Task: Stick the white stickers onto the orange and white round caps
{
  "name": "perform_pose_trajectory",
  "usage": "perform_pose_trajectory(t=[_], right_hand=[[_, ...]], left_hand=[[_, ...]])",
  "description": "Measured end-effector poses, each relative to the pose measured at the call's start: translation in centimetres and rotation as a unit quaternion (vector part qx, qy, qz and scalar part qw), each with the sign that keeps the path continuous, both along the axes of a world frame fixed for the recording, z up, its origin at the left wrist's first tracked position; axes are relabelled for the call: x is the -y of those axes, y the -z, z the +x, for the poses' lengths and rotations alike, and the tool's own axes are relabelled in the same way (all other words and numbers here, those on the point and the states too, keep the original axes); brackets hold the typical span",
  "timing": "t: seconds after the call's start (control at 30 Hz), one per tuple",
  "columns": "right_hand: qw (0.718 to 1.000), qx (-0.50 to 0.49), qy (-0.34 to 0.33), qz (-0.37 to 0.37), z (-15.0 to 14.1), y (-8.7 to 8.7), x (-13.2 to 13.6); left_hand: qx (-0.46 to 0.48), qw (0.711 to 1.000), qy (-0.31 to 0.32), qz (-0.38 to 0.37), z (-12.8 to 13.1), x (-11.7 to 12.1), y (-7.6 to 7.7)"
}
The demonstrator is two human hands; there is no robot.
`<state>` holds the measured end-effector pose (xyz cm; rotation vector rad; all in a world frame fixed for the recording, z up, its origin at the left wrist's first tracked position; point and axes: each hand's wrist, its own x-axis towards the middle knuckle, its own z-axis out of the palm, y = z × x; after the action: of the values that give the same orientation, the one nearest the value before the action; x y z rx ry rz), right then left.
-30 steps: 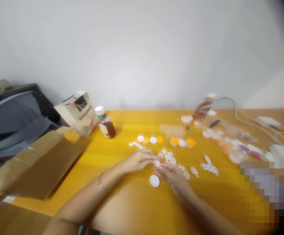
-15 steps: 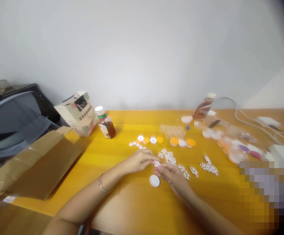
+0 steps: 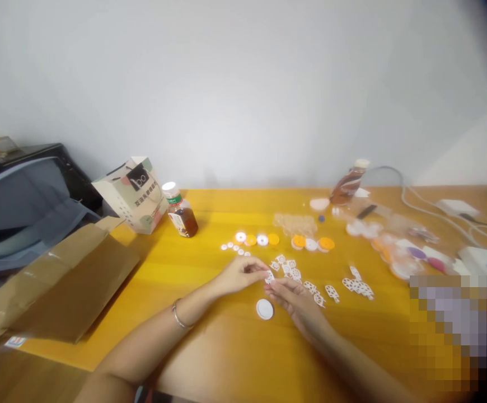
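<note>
Between my fingertips is a small white openwork plastic piece (image 3: 270, 277). My left hand (image 3: 240, 274) pinches it from the left, and my right hand (image 3: 289, 294) grips its lower right side. Just below my hands a round white disc (image 3: 265, 309) lies flat on the table. Beyond my right hand is a loose cluster of similar white openwork pieces (image 3: 291, 270), with more of them (image 3: 357, 287) heaped farther right. A row of white and orange discs (image 3: 262, 240) lies behind my left hand, near several tiny white rings (image 3: 230, 246).
An open cardboard box (image 3: 71, 280) takes up the left side. A paper bag (image 3: 134, 196) and a capped bottle (image 3: 180, 210) stand at the back left. Another bottle (image 3: 348, 183), clear round pieces (image 3: 296, 224) and white cables (image 3: 420, 207) are at the back right.
The white piece has turned slightly between my fingertips, now showing at a different angle. Both hands stay in nearly the same place; nothing on the table has visibly moved.
</note>
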<state>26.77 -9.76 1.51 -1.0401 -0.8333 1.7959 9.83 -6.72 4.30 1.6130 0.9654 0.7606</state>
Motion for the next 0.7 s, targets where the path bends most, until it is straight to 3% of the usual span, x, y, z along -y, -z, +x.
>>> perform_pose_trajectory(t=[0.17,0.43,0.6,0.7], right_hand=[[1.0,0.0,-0.023,0.008,0.1,-0.3,0.2],[0.999,-0.044,-0.03,0.004,-0.2,-0.7,0.3],[0.995,-0.05,0.074,0.035,0.1,-0.4,-0.2],[0.986,-0.045,0.154,0.049,0.3,0.2,-0.7]], left_hand=[[-0.024,0.999,-0.017,0.012,0.3,0.1,0.5],[0.008,0.998,0.02,0.052,-0.1,-0.2,0.6],[-0.073,0.984,0.009,0.165,0.1,-0.7,0.5],[-0.189,0.944,0.022,0.27,0.7,-0.9,0.9]])
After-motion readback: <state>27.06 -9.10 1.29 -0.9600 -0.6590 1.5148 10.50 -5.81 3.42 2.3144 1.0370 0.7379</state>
